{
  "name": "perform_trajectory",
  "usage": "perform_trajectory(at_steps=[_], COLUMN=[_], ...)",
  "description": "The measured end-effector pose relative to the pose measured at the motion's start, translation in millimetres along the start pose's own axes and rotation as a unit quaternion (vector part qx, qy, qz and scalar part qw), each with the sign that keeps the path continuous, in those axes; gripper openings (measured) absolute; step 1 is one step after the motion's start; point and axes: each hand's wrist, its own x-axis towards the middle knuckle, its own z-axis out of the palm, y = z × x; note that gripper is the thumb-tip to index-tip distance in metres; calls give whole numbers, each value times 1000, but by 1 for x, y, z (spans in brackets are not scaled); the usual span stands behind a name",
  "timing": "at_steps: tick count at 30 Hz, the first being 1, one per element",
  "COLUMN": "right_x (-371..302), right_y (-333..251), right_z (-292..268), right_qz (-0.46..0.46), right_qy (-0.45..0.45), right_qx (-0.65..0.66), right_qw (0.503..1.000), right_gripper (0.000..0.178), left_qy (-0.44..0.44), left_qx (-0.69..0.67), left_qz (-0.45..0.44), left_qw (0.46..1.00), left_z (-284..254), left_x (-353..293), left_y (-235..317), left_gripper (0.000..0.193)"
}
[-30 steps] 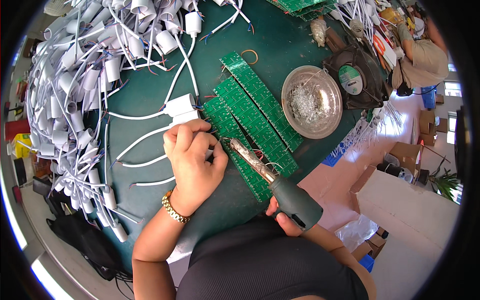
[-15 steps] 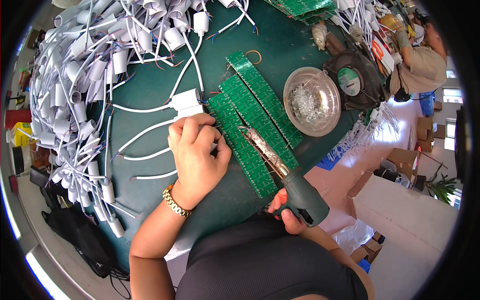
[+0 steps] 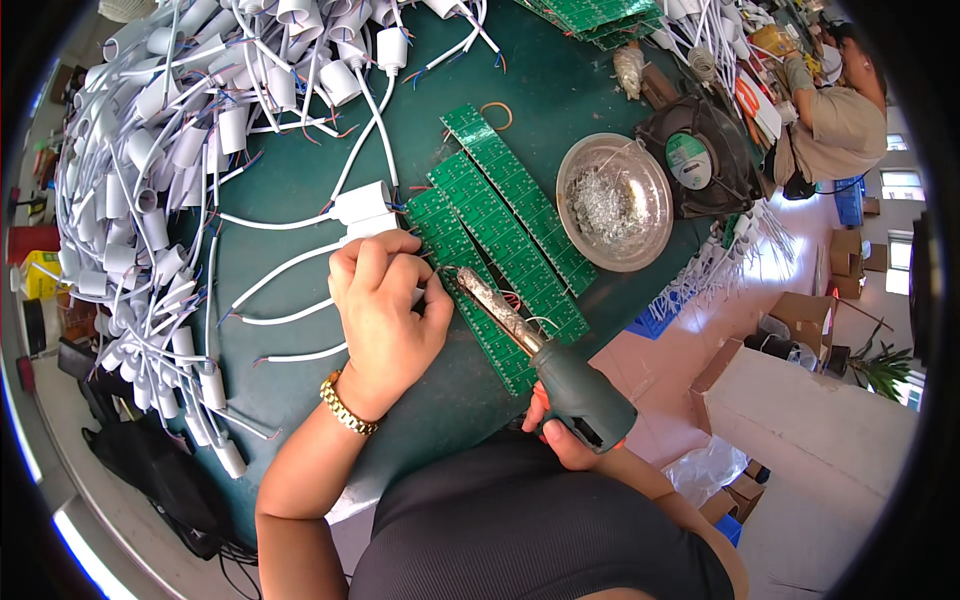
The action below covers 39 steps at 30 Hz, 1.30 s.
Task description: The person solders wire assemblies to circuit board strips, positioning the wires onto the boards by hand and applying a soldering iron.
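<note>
My left hand (image 3: 385,310), a gold watch on its wrist, is closed with fingertips pinched at the left edge of the green circuit boards (image 3: 520,265); what they pinch is hidden. White cables (image 3: 290,318) and white cylindrical sockets (image 3: 360,203) lie beside and under its fingers. In my right hand (image 3: 562,440) is a dark soldering gun (image 3: 585,400), gripped by its handle. Its foil-wrapped barrel slants over the boards, with the tip close to my left fingertips. Several boards lie side by side as long strips.
A big heap of white sockets with cables (image 3: 170,150) fills the table's left side. A clear bowl of shiny scraps (image 3: 615,200) stands right of the boards, next to a black fan (image 3: 700,160). More green boards (image 3: 600,20) are stacked at the far edge. Another person (image 3: 835,110) sits at far right.
The soldering gun has moved left, its tip now close to my left fingertips at the board edge. My left hand stays pinched in nearly the same spot.
</note>
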Motion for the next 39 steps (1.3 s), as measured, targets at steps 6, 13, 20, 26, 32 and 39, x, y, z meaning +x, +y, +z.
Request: perform_trajectory(at_steps=[6, 13, 20, 26, 32, 39], right_x=[4, 10, 5, 3, 2, 6], right_y=[-1, -11, -12, -7, -3, -5], right_z=[0, -5, -7, -11, -10, -9], right_qz=[-17, -50, -32, -31, -33, -48], right_qy=[-2, 1, 0, -18, -6, 16], right_qx=[-3, 49, 96, 68, 87, 86], right_qw=[1000, 998, 995, 997, 996, 995], right_gripper=[44, 44, 44, 40, 40, 36], left_qy=[1, 1, 2, 6, 10, -1], left_qx=[7, 6, 5, 8, 4, -27], left_qz=[-3, 1, -2, -2, -9, 8], left_qw=[1000, 1000, 1000, 1000, 1000, 1000], left_z=[0, 0, -1, -1, 0, -3], left_x=[0, 0, 1, 2, 0, -1], left_y=[1, 1, 2, 3, 1, -7], left_gripper=[19, 19, 18, 18, 20, 22])
